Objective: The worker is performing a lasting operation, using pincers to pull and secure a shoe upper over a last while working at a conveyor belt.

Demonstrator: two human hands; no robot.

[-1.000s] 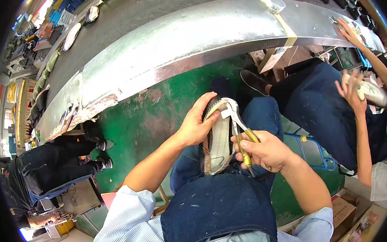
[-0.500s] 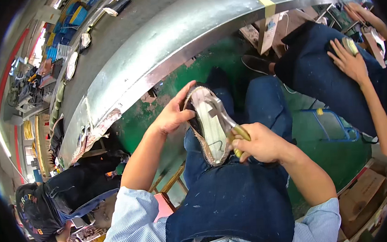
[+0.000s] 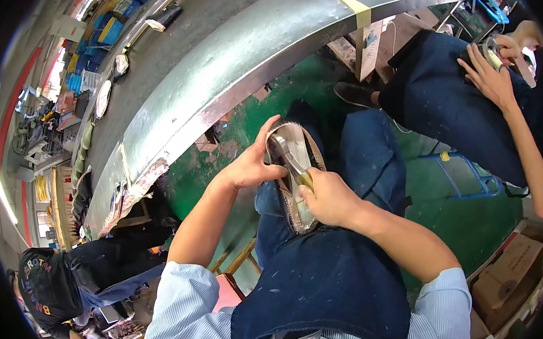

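Observation:
A shoe upper point(image 3: 300, 216) rests sole-up against my lap, its pale insole facing me and a rough, frayed edge running round it. My left hand point(image 3: 256, 166) grips the far part of the shoe, thumb over the near side and fingers behind. In my right hand point(image 3: 332, 198) is a pair of metal pincers point(image 3: 291, 159) with yellow-green handles. The head of the pincers lies over the insole near my left thumb; whether the jaws pinch any material cannot be made out.
A long metal-topped bench point(image 3: 216, 79) curves across the front, with shoes point(image 3: 103, 99) on its far side. At right a seated co-worker point(image 3: 453, 90) handles a tool. Another person point(image 3: 54, 282) is at left. A blue metal frame point(image 3: 461, 173) and a cardboard box point(image 3: 508, 270) stand at right.
My right hand has moved left and slightly up over the shoe, swinging the pincers with it, and its fingers have closed round the handles. My left hand keeps its hold on the shoe.

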